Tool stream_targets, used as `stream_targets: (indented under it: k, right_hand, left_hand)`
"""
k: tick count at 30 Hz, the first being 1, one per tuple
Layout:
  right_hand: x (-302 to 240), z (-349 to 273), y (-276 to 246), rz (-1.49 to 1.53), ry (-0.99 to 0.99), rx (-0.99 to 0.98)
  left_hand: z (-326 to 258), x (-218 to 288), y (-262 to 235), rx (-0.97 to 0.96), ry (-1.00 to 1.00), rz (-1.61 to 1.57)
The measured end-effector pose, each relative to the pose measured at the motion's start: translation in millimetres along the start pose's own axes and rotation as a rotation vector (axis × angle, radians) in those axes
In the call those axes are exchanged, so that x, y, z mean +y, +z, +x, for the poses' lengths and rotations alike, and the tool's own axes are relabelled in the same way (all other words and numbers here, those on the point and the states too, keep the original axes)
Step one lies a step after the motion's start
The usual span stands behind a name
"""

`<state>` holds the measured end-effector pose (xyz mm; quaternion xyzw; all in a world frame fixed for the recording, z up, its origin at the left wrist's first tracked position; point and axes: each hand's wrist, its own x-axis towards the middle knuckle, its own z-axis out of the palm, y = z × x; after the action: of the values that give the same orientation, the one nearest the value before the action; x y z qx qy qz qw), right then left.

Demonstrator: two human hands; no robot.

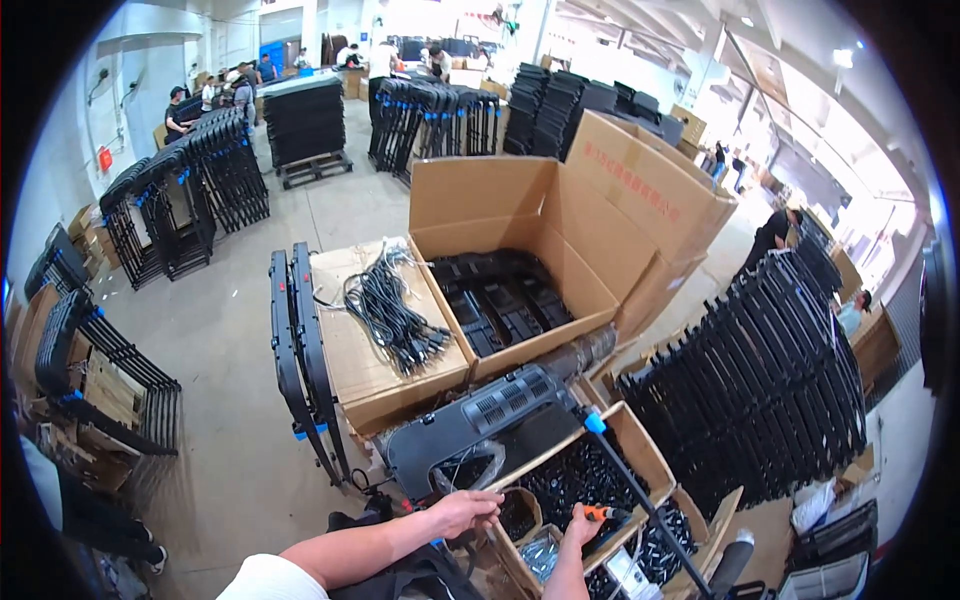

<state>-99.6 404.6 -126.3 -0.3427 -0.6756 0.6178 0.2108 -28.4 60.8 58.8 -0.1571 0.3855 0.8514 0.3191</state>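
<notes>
Black plastic panel (478, 425) is resting across small boxes as 2 hands work beneath it.
Left hand (462, 512) is curling closed at its edge; right hand (583, 524) is gripping an orange-handled tool (606, 514). Propped loosely, the panel could be slipping onto the parts box (640, 462); cables (390, 312) are lying beyond.

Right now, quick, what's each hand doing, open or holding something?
Left hand: curled over the edge of a small cardboard box; grip unclear.
Right hand: closed on an orange-handled tool.
</notes>
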Motion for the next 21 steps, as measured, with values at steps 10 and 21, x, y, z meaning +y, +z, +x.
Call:
stream_targets:
  k: [10, 21]
  right_hand:
    - [-73.8, -23.6, -16.3, 0.032, -0.146, -0.131]
    - [-326.4, -158.2, 62.6, 0.198, -0.419, -0.523]
  left_hand:
    - [9.8, 5.2, 11.9, 0.082, -0.034, -0.118]
    - [94.5, 82.1, 24.7, 0.018, 0.003, -0.451]
